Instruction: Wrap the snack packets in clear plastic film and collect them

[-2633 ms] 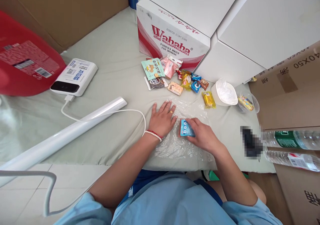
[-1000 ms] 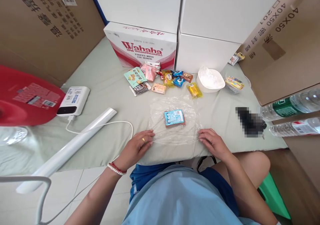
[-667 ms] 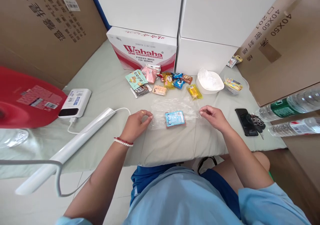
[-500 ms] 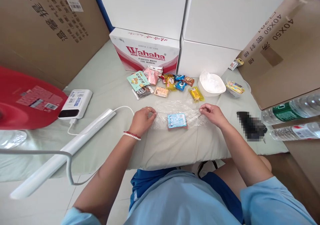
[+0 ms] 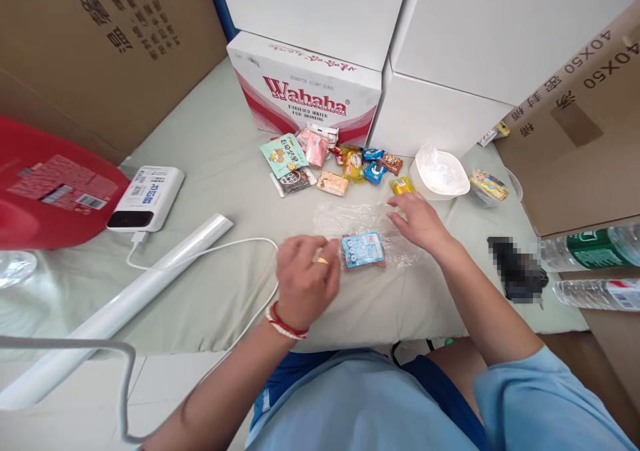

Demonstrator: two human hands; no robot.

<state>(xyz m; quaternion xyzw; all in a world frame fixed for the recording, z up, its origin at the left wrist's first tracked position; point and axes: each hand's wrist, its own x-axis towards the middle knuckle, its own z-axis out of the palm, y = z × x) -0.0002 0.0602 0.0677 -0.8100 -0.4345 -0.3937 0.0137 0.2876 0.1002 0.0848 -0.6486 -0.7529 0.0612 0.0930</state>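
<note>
A small blue-printed packet lies on a sheet of clear plastic film, both on the pale green cloth. My left hand is just left of the packet, its fingers bent and blurred by motion. Whether they pinch the film's left edge is not visible. To the packet's upper right, my right hand is open above the film, fingers apart. Its fingertips are close to a yellow snack packet, which they partly cover. Nothing shows between the right fingers.
Behind lie several wrapped snacks, a white bowl holding clear plastic, and a Wahaha box. A white power bank, a cable and a long white tube lie left. Bottles lie right.
Both hands have left their stretched grip on the film's sides. My left hand has come nearer the packet; my right hand has opened and reached up towards the yellow packet. The view has shifted slightly.
</note>
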